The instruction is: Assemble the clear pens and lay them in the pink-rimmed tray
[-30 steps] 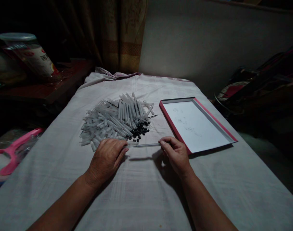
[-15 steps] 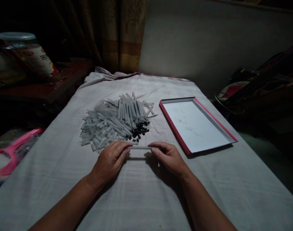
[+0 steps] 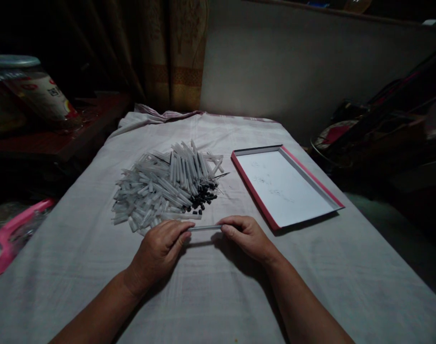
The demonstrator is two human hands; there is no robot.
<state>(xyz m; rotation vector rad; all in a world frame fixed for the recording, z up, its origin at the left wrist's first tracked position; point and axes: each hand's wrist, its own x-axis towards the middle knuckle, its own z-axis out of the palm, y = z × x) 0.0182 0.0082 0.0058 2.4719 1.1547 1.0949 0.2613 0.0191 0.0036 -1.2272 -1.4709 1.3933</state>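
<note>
Pile (image 3: 149,186): pale tubes heaped on cloth (image 3: 199,296).
Left hand (image 3: 158,248): pinched on tube's left end.
Tube (image 3: 205,228): between both hands, above cloth, near side of pile.
Black bits (image 3: 203,195): pile's right edge.
Right hand (image 3: 248,239): clamped on tube's right end.
Tray (image 3: 285,186): red-edged, far right.

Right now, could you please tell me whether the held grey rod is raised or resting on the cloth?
The grey rod is raised: its shadow falls apart from it on the cloth.
</note>
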